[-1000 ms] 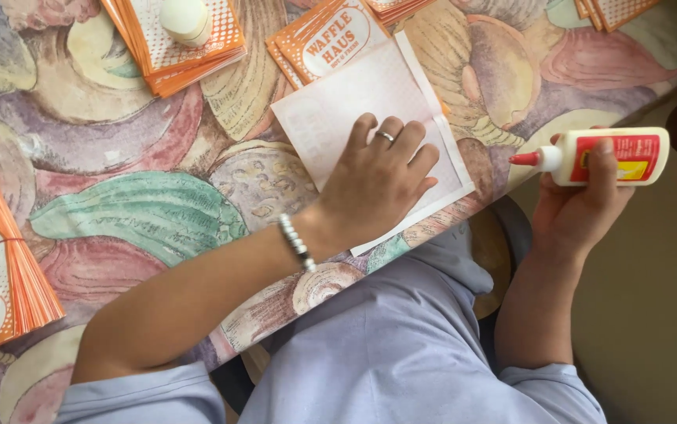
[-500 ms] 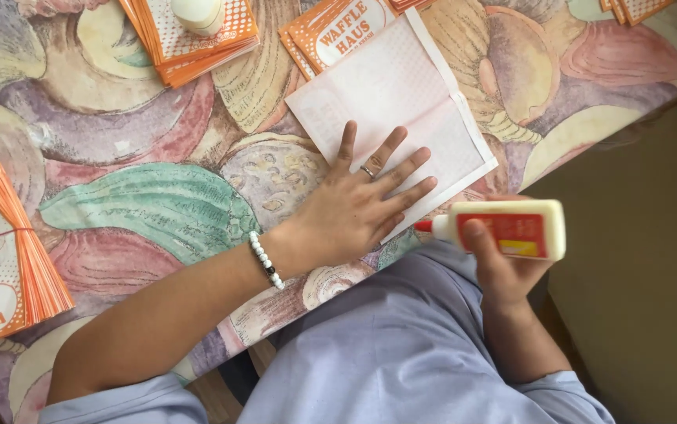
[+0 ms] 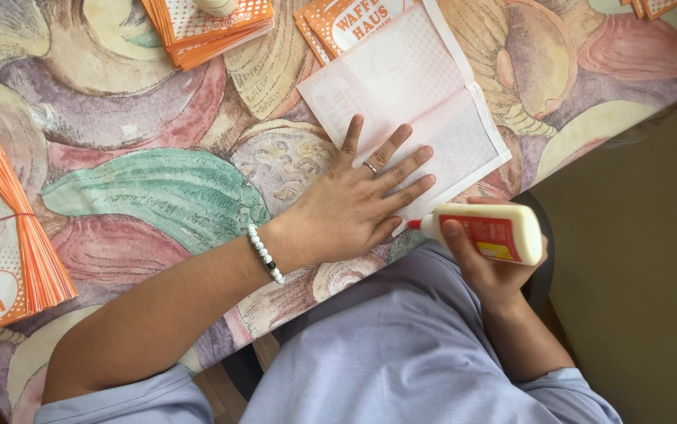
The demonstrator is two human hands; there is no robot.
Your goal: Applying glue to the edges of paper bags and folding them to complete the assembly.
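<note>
Covering the surface [image 3: 134, 196] is a cloth printed with large shell shapes in green, purple and pink. Left hand [image 3: 354, 208]: fingers [image 3: 405, 166] spread flat, gripping nothing, pressing on the lower part of a pale unfolded paper sheet [image 3: 409, 86] at upper centre of the frame. A ring sits on one finger; a white bead bracelet [image 3: 265, 253] circles the wrist. Right hand [image 3: 488, 271]: fingers closed around a cream glue bottle [image 3: 495, 232] with a red label, held level at lower right of centre, its red nozzle just beside the sheet's lower edge. Orange printed paper stacks lie at top centre [image 3: 213, 27] and far left [image 3: 5, 235]. Blue-grey clothing fills the bottom of the frame.
</note>
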